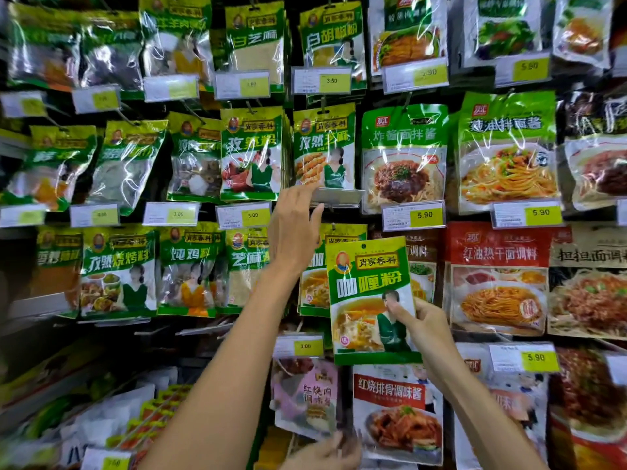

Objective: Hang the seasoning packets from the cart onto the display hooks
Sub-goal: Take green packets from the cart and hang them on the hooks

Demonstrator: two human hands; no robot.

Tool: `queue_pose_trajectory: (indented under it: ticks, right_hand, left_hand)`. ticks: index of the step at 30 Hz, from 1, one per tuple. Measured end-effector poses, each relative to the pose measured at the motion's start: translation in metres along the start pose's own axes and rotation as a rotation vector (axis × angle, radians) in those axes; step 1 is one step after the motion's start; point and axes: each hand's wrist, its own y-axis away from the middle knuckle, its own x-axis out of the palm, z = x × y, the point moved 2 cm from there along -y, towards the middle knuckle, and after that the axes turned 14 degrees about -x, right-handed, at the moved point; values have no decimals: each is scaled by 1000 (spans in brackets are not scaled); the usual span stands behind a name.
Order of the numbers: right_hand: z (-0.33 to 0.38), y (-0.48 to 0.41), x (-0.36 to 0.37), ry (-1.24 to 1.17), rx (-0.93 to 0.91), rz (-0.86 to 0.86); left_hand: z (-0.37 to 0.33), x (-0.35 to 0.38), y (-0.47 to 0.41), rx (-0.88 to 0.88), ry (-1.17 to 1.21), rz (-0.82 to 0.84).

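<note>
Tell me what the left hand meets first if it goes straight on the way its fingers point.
The tilted-up price tag holder: the left hand points up and right, and its fingers and thumb seem to pinch it. Just beyond hangs a green packet, though depth is unclear.

You faced a dark display rack (196, 354) filling your view, rows of yellow-and-white price labels (413, 216) across it, bright light glinting on their clear covers.

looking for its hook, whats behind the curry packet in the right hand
Behind the curry packet in the right hand hang matching green packets, visible above it and at its left. The rest of them is covered.
</note>
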Motion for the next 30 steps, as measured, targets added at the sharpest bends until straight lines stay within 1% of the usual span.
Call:
queue_pose_trajectory:
  ticks: [2,4,8,12,16,19,22,27,30]
  right_hand:
    - [0,-8,7,11,0,2]
    - [0,-15,16,34,4,10]
    - [3,-27,35,31,32,7]
    - [0,-38,49,-2,84,-4]
    - [-2,-46,60,-27,106,-18]
    - [0,-50,66,-36,130,-44]
    - [0,-52,71,-28,141,-85]
    - [-2,-53,71,-25,198,-125]
    - [-2,-55,71,13,214,-130]
  left_hand:
    - [2,6,-7,138,-104,-35]
    - [6,10,-11,224,-137,-74]
    - [16,17,-12,316,-152,-186]
    - [27,23,-14,405,-238,-219]
    - [37,27,-13,438,-268,-205]
    - [39,26,-16,447,-272,-224]
    - [41,25,-19,462,-231,-248]
    - [42,25,-18,451,-166,-202]
    - [42,25,-18,438,-137,-203]
